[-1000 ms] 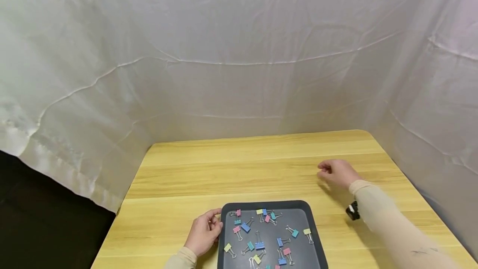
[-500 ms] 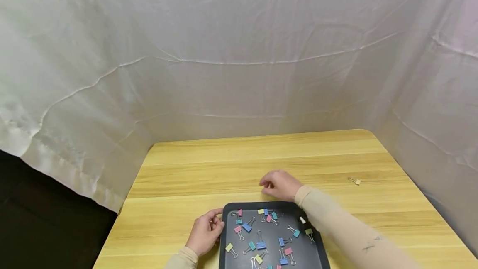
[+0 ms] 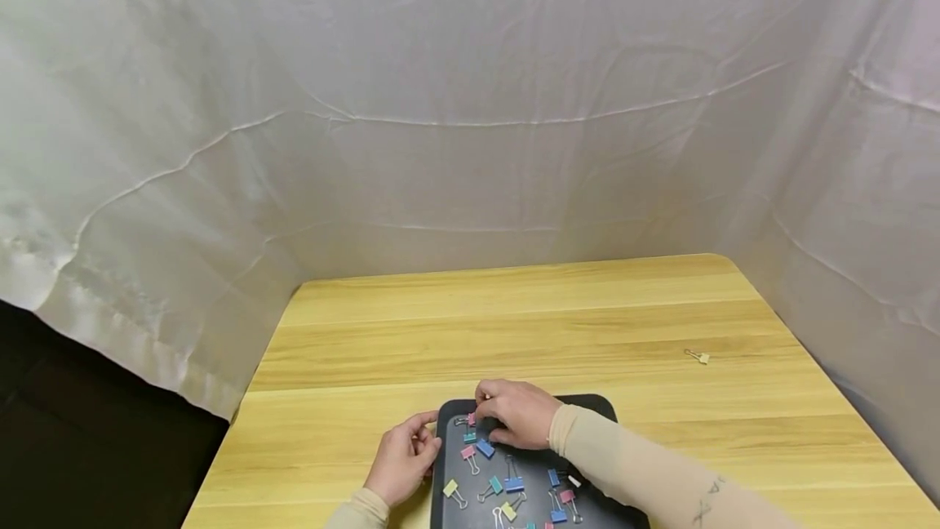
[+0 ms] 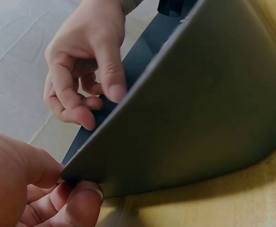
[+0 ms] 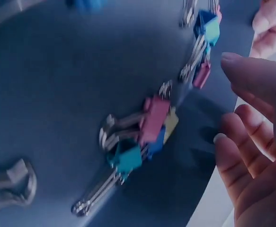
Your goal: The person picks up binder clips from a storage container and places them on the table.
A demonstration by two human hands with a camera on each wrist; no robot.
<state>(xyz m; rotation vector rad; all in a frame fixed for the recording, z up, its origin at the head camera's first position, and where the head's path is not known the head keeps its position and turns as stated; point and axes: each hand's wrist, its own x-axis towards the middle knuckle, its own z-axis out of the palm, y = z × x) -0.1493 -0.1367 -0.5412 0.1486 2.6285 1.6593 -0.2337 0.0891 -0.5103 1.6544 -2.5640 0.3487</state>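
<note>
A dark grey tray (image 3: 606, 408) holds several small binder clips in pink, blue, teal and yellow. At its left side my left hand (image 3: 401, 460) pinches the rim; the left wrist view shows thumb above and fingers below the tray's edge (image 4: 190, 109). My right hand (image 3: 520, 413) hangs over the tray's far part, its fingers loosely bent and nothing between them. In the right wrist view, a pink binder clip (image 5: 202, 75) lies close to the thumb, with a teal binder clip (image 5: 209, 29) beside it. The right forearm covers the tray's right side.
One yellow binder clip (image 3: 702, 358) lies by itself on the wooden table (image 3: 441, 333), towards the right. Pale grey cloth (image 3: 470, 170) hangs behind the table and along both sides.
My right hand has come left and nearer from the table's right side, leaving the yellow binder clip uncovered there, and is now over the tray. My left hand stays at the rim.
</note>
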